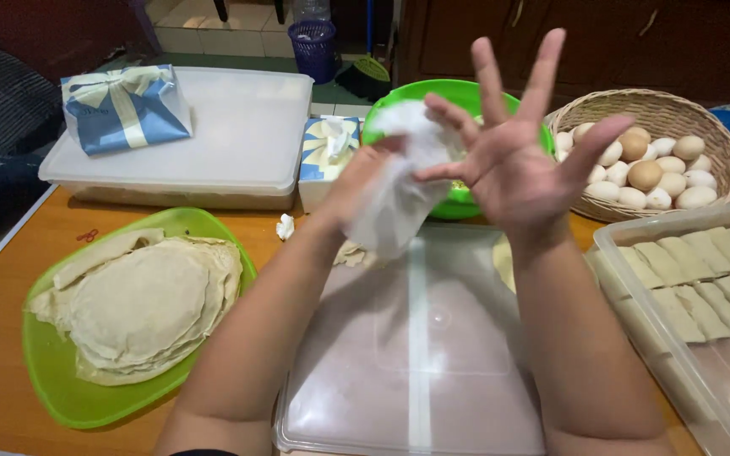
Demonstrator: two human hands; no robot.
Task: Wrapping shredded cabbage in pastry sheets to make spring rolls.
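White tissue (399, 190), crumpled, sits at the centre of the frame, pinched in my left hand (356, 190) and pressed against the palm of my right hand (513, 165). The left hand's grasp is closed around the wad; the right hand holds nothing, its fingers (542, 72) splayed wide and raised. I judge the wiping to be under way, not finished: the tissue touches only the inner edge of the right palm, and I cannot tell whether any residue remains on the fingers.

At the right edge of the frame, a clear container (635, 321) already holds two rows of folded rolls (703, 283), with bare space toward its near end. At lower left, a green tray (52, 380) carries a stack of thin round wrappers (145, 308), so I take part of the rolling as done and much as left.

Directly below my hands lies a translucent lid (416, 355), serving as a work surface. Behind the hands, at upper centre, a green bowl (433, 93) is mostly hidden; its contents cannot be read. A tissue box (324, 156) stands just left of it, a small white scrap (286, 226) near it on the wooden table (2, 295). A wicker basket of eggs (661, 165) fills the upper right; a large white lidded box (238, 135) bearing a blue-and-white packet (124, 105) fills the upper left. My raised forearms cross the lid and block reach to the bowl.
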